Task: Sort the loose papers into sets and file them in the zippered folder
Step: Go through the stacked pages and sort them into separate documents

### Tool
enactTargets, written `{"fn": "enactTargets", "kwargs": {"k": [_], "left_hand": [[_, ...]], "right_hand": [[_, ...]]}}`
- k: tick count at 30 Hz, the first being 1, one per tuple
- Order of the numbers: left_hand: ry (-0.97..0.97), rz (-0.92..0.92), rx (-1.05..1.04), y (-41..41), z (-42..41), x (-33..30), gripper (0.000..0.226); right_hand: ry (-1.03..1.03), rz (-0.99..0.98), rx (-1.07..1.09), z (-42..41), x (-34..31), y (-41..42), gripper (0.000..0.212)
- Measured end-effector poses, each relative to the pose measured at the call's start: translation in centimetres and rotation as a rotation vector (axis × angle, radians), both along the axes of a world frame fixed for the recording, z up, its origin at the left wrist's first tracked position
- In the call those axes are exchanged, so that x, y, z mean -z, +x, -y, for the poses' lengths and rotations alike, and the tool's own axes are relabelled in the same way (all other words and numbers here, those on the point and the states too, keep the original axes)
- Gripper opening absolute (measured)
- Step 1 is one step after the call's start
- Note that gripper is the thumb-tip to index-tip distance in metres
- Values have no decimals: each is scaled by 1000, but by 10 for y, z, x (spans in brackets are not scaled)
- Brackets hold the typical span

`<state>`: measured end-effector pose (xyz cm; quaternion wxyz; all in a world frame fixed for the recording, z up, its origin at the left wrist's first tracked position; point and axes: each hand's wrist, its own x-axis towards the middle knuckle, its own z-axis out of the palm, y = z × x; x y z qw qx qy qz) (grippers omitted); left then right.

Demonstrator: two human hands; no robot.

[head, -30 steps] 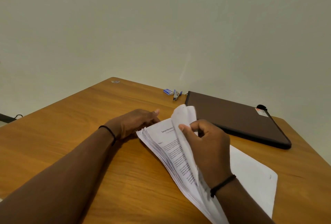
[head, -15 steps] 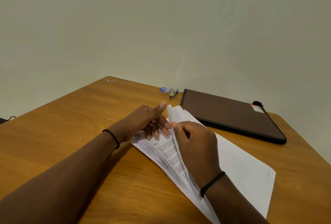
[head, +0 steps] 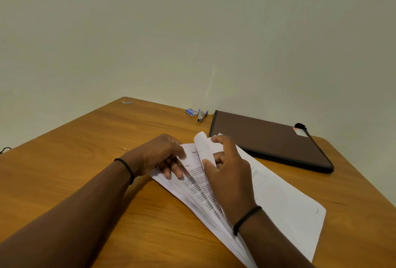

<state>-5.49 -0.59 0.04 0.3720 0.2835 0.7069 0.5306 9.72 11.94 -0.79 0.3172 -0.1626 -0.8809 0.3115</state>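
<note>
A thick stack of printed white papers point(head: 285, 205) lies fanned on the wooden table point(head: 85, 160). My left hand point(head: 162, 156) rests on the stack's top left corner, its straight fingers pressing the upper sheets down. My right hand point(head: 227, 169) pinches the curled-up corner of a lifted sheet point(head: 202, 145) between thumb and fingers. The brown zippered folder point(head: 267, 139) lies closed and flat on the table just beyond the papers, apart from both hands.
A small stapler point(head: 201, 115) and a blue staple box point(head: 191, 111) sit at the table's far edge left of the folder. A pale wall rises behind the table. A small scrap point(head: 127, 102) lies near the far left corner.
My left hand slid onto the stack's corner and now presses the sheets. My right hand has peeled the lifted sheet's corner further up, its fingers spreading.
</note>
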Motion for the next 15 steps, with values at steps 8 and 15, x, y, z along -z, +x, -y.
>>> {"fn": "enactTargets", "kwargs": {"k": [8,15], "left_hand": [[9,101,10,0,1,3,24],[-14,106,1,2,0,3,26]], "right_hand": [[-87,17,20,-4,7,-2,11],[121,66,71,0,6,-2,16]]}}
